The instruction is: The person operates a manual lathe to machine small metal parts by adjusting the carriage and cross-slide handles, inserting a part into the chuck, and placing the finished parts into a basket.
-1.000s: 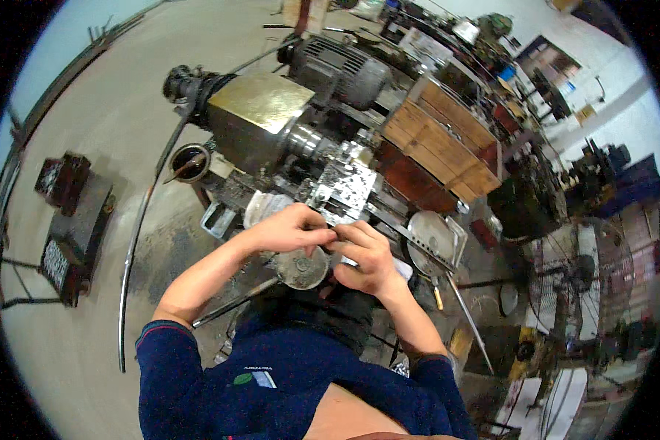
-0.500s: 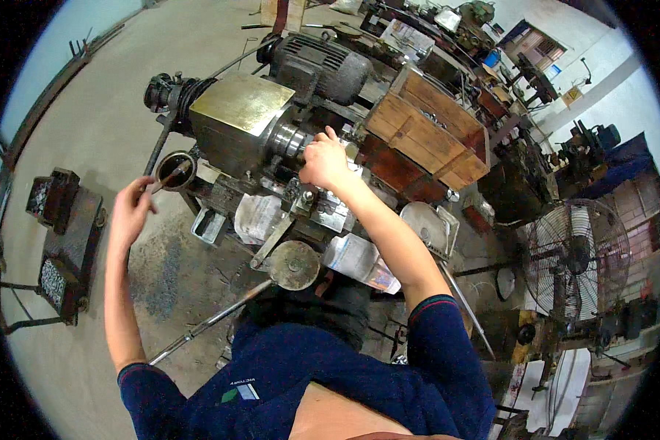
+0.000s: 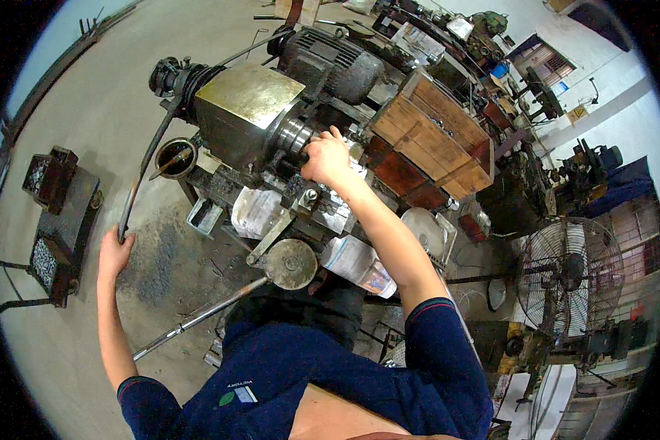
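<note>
My left hand point(image 3: 115, 251) is closed around the lower end of a long dark lever point(image 3: 133, 192), which runs up to the left end of a lathe's headstock point(image 3: 249, 99). My right hand point(image 3: 325, 158) is at the spindle nose point(image 3: 296, 136), fingers bent against its right side; what they hold there is hidden. A round pot point(image 3: 174, 170) with dark contents stands left of the headstock, a brush-like stick point(image 3: 180, 157) resting across it. Below my right forearm are a tool post bolt point(image 3: 310, 195) and a flat metal lever arm point(image 3: 270, 236).
A wooden box point(image 3: 429, 136) stands right of the motor point(image 3: 334, 64). A round disc point(image 3: 291, 264) with a long bar point(image 3: 202, 317) is close to my body. Trays of small metal parts point(image 3: 46, 260) are at far left, a large fan point(image 3: 570, 275) at right.
My left hand has moved from beside the pot down and left onto the lever. The lever's lower end now shows in its grip. My right hand stays at the spindle.
</note>
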A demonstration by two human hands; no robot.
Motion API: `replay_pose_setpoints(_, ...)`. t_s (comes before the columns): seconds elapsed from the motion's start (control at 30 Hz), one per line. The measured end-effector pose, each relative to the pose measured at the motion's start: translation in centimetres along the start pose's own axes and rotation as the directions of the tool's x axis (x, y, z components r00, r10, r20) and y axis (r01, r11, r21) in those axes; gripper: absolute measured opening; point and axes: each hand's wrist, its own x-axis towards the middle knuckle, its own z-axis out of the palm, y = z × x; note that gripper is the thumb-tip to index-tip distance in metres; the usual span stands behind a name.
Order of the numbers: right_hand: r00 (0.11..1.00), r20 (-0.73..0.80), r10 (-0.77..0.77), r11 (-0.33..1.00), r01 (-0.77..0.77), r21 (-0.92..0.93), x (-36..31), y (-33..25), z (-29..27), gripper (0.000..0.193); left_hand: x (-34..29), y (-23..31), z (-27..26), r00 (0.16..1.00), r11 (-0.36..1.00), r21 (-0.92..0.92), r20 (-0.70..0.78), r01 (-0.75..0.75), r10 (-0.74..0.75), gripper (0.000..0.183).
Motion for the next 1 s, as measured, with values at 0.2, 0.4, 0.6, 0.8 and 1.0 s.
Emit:
replay_pose_setpoints(0.2, 1.0, 0.022, 0.017, 1.0, -0.017, 0.004, -0.2, 0.3, 0.0, 0.031, 5.5, -4.7, -2.7, 0.998, 0.863, 0.504, -0.035, -0.019, 0.043, 0.029)
replay_pose_setpoints(0.4, 0.997, 0.068, 0.032, 0.999, -0.034, 0.038, 0.0, -0.2, -0.7, 0.032, 13.1, -11.2, -5.7, 0.94, 0.692, 0.707, -0.117, -0.149, 0.322, 0.006)
replay_pose_setpoints(0.6, 0.932, -0.363, -0.006, 0.963, 0.103, 0.248, -5.1, 0.4, -3.6, 0.04, 11.8, -2.4, -0.5, 0.774, 0.902, 0.092, -0.481, -0.422, 0.412, 0.034)
replay_pose_setpoints(0.8, 0.934, -0.255, 0.249, 0.926, -0.152, 0.347, -17.6, 4.3, -5.4, 0.042, 8.1, 1.2, 18.2, 0.924, 0.996, -0.071, 0.374, -0.058, 0.08, 0.047)
replay_pose_setpoints(1.0, 0.759, 0.052, 0.649, 0.707, -0.627, 0.326, -33.3, 8.8, -3.6, 0.042, 11.9, 1.7, 21.9, 0.78, 0.667, 0.454, 0.531, -0.592, 0.331, 0.035)
